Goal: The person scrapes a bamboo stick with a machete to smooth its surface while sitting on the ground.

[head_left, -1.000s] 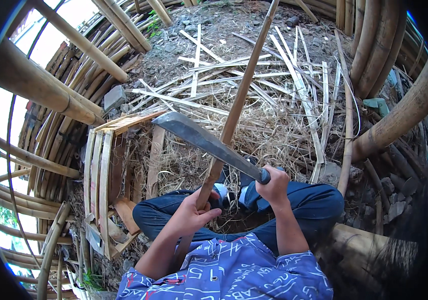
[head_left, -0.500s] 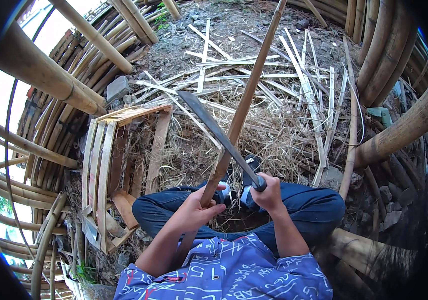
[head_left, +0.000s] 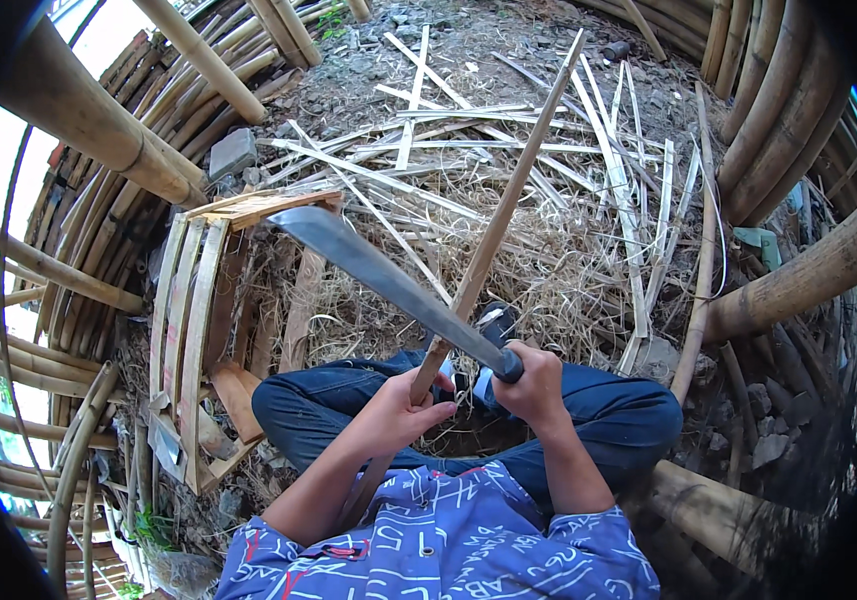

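Note:
My left hand [head_left: 405,408] is closed round the lower part of a long brown bamboo strip [head_left: 510,200], which slants up and away to the right. The strip's near end runs back under my left forearm. In my right hand [head_left: 531,388] is the dark handle of a machete [head_left: 378,275], gripped with the fingers wrapped round it. Its broad grey blade points to the far left and crosses over the strip just beyond my left hand. Whether the edge touches the strip, I cannot tell.
A slatted wooden crate [head_left: 190,330] stands on the left. Pale split strips [head_left: 508,148] and curly shavings [head_left: 548,265] cover the ground ahead. Thick bamboo poles [head_left: 798,280] line both sides. A grey block [head_left: 233,153] lies beyond the crate.
The machete has swung to the left, and its blade now shows its broad face. The strip's far end sits lower in view. Both hands keep their grip.

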A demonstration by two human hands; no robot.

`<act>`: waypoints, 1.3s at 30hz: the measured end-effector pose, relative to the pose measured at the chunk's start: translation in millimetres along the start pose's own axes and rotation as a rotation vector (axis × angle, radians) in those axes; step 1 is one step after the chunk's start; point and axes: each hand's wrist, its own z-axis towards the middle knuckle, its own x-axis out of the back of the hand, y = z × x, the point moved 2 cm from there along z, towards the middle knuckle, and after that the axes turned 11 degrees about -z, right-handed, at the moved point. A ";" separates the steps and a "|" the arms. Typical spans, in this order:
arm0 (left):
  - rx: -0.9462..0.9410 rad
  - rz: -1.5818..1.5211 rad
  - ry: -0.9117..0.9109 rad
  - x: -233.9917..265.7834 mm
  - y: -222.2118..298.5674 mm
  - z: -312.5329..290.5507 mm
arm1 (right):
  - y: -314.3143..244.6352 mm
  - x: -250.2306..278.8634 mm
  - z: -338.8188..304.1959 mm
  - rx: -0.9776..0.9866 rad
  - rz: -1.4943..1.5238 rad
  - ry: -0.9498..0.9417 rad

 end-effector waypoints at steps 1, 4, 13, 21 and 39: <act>0.016 -0.016 0.009 -2.7 3.4 -1.9 | -3.8 -0.8 0.8 -0.002 -0.032 -0.003; 0.009 -0.025 0.035 -9.4 3.4 -5.6 | -4.8 -3.7 3.1 -0.045 -0.025 -0.034; 0.016 -0.008 0.122 -4.4 4.0 -16.6 | 6.0 10.5 14.3 -0.038 -0.244 0.005; 0.030 -0.113 0.010 3.0 -11.5 -24.4 | 18.9 17.7 11.0 0.006 -0.279 0.042; 0.071 -0.478 0.011 10.6 -37.4 -39.6 | -19.8 -6.0 1.5 0.083 -0.256 0.026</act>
